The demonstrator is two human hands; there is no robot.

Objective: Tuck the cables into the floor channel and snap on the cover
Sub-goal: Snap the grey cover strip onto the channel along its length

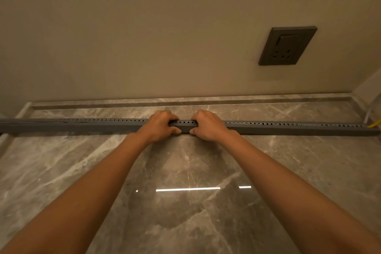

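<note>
A long grey slotted floor channel [268,127] lies across the polished marble floor [185,171], running left to right just in front of the wall, with a yellow cable [374,124] emerging at its far right end. Both bare arms reach straight forward. The left hand [159,126] and right hand [208,123] sit side by side at the channel's middle, each closed around it — fingers curled over the top, thumbs pressed against the near face. The cover looks partly seated; to finish well, squeeze evenly and work outward along the length so the edges click in without pinching the cable. A dark wall socket [287,46] sits above right.
</note>
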